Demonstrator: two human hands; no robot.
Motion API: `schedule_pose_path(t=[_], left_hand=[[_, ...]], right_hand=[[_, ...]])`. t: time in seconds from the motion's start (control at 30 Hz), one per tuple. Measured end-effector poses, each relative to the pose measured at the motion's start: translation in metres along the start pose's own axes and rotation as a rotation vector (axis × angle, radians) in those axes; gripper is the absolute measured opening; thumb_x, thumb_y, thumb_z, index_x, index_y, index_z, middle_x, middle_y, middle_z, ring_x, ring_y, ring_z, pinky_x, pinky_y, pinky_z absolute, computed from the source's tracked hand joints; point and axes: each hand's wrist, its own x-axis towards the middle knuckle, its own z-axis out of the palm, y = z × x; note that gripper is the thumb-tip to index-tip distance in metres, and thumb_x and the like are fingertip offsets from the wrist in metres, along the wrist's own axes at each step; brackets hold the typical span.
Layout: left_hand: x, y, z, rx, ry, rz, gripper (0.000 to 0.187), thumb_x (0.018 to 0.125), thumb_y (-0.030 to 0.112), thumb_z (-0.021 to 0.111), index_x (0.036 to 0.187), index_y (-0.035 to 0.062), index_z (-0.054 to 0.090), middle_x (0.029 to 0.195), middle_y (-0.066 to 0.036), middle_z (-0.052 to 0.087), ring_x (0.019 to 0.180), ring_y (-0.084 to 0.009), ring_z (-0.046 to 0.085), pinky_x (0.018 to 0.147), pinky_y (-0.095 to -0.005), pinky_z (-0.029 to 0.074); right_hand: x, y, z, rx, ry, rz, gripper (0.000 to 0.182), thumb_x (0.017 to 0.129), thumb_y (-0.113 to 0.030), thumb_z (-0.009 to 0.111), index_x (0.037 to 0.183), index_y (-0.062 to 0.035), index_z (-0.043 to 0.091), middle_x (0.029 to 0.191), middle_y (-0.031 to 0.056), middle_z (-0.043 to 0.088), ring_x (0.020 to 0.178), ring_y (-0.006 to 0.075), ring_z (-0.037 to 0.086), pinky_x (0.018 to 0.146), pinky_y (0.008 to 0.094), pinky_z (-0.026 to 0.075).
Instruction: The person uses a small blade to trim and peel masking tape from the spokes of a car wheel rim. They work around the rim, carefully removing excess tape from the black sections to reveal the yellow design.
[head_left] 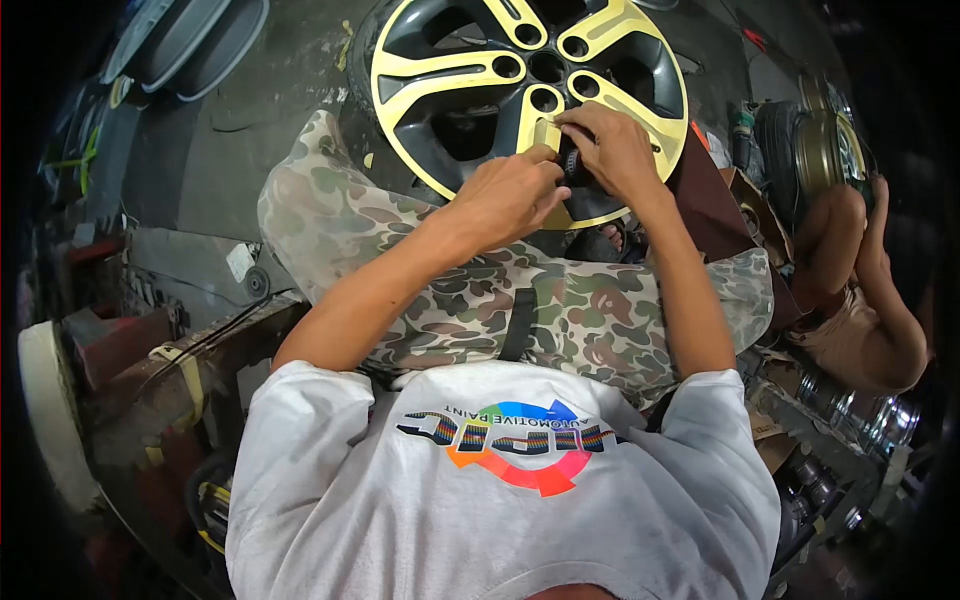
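A wheel rim stands face up before me, its spokes and outer lip yellow, the recesses between them black. A short strip of yellow masking tape lies on the lower spoke, below its bolt hole. My right hand pinches at the upper end of this strip with thumb and fingers. Just below, my left hand is closed, fingers curled, its fingertips at the strip's lower end; I cannot tell what it grips. A dark ribbed round thing shows between the two hands.
My camouflage-clad legs spread around the near side of the rim. On the right, another person's bare legs are beside stacked wheels. Silver rim parts lie at upper left. A cluttered metal frame is at left.
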Motion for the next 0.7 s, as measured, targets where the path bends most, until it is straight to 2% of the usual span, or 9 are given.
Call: schedule_pose_path(t=[0.03,0.13,0.17,0.23,0.4,0.47,0.6,0.67,0.7], left_hand=[[-0.001,0.000,0.001,0.011,-0.035,-0.003,0.027,0.103,0.024,0.069,0.107,-0.0024,0.074,0.131,-0.019,0.067,0.097,-0.0417,0.073,0.087,-0.0500,0.058],[-0.004,-0.002,0.000,-0.013,-0.060,-0.045,0.026,0.103,0.024,0.069,0.108,-0.0014,0.073,0.143,-0.020,0.062,0.099,-0.0436,0.073,0.087,-0.0505,0.058],[-0.005,-0.004,0.001,-0.018,-0.059,-0.050,0.026,0.103,0.024,0.069,0.108,-0.0014,0.073,0.143,-0.020,0.062,0.099,-0.0436,0.073,0.087,-0.0505,0.058],[-0.006,-0.009,0.001,0.005,-0.051,-0.063,0.024,0.103,0.023,0.068,0.109,0.0008,0.073,0.152,-0.020,0.057,0.099,-0.0454,0.072,0.087,-0.0516,0.058],[-0.005,-0.006,-0.001,0.005,-0.065,-0.071,0.022,0.103,0.023,0.068,0.107,0.0023,0.073,0.158,-0.020,0.052,0.097,-0.0464,0.072,0.086,-0.0530,0.058],[-0.005,-0.006,-0.001,0.003,-0.070,-0.065,0.022,0.103,0.023,0.068,0.106,0.0020,0.072,0.159,-0.020,0.051,0.096,-0.0463,0.072,0.086,-0.0533,0.058],[-0.005,-0.008,0.002,0.010,-0.067,-0.055,0.021,0.101,0.021,0.068,0.104,0.0005,0.071,0.161,-0.020,0.049,0.094,-0.0465,0.072,0.083,-0.0540,0.058],[-0.005,-0.008,0.003,0.001,-0.077,-0.062,0.021,0.101,0.020,0.069,0.104,-0.0003,0.070,0.161,-0.020,0.049,0.094,-0.0468,0.072,0.083,-0.0542,0.058],[-0.004,-0.007,0.002,0.001,-0.096,-0.070,0.021,0.100,0.020,0.069,0.104,-0.0011,0.070,0.161,-0.020,0.048,0.094,-0.0472,0.072,0.083,-0.0544,0.058]], right_hand=[[0.004,0.004,0.000,-0.010,0.021,-0.039,0.019,0.098,-0.022,0.071,0.107,-0.0077,0.080,0.101,0.0132,0.076,0.093,0.0388,0.072,0.083,0.0482,0.055],[0.014,0.010,-0.008,-0.027,-0.059,-0.038,0.020,0.097,-0.023,0.072,0.105,-0.0068,0.080,0.098,0.0137,0.077,0.092,0.0383,0.072,0.083,0.0476,0.056],[0.015,0.009,-0.011,-0.049,-0.113,-0.031,0.021,0.098,-0.020,0.073,0.106,-0.0010,0.077,0.103,0.0149,0.077,0.094,0.0369,0.073,0.085,0.0434,0.056],[0.016,0.007,-0.013,-0.066,-0.137,-0.027,0.021,0.098,-0.020,0.073,0.106,-0.0009,0.077,0.102,0.0153,0.077,0.093,0.0371,0.072,0.085,0.0439,0.055],[0.015,-0.001,-0.014,-0.090,-0.155,-0.004,0.022,0.098,-0.020,0.072,0.107,-0.0007,0.078,0.101,0.0162,0.077,0.093,0.0379,0.072,0.084,0.0447,0.055],[0.013,-0.001,-0.010,-0.110,-0.072,-0.044,0.020,0.095,-0.022,0.072,0.102,-0.0045,0.081,0.095,0.0170,0.076,0.090,0.0402,0.072,0.083,0.0489,0.056],[0.007,-0.014,-0.001,-0.115,-0.036,-0.031,0.019,0.095,-0.020,0.072,0.101,-0.0036,0.080,0.095,0.0173,0.076,0.089,0.0410,0.073,0.081,0.0496,0.057],[0.005,-0.028,0.003,-0.172,-0.042,0.126,0.019,0.096,-0.019,0.072,0.104,-0.0036,0.079,0.100,0.0173,0.077,0.092,0.0404,0.073,0.082,0.0480,0.057],[0.004,-0.029,0.007,-0.183,-0.004,0.114,0.019,0.096,-0.018,0.071,0.104,-0.0025,0.079,0.099,0.0180,0.077,0.090,0.0413,0.073,0.081,0.0487,0.057]])
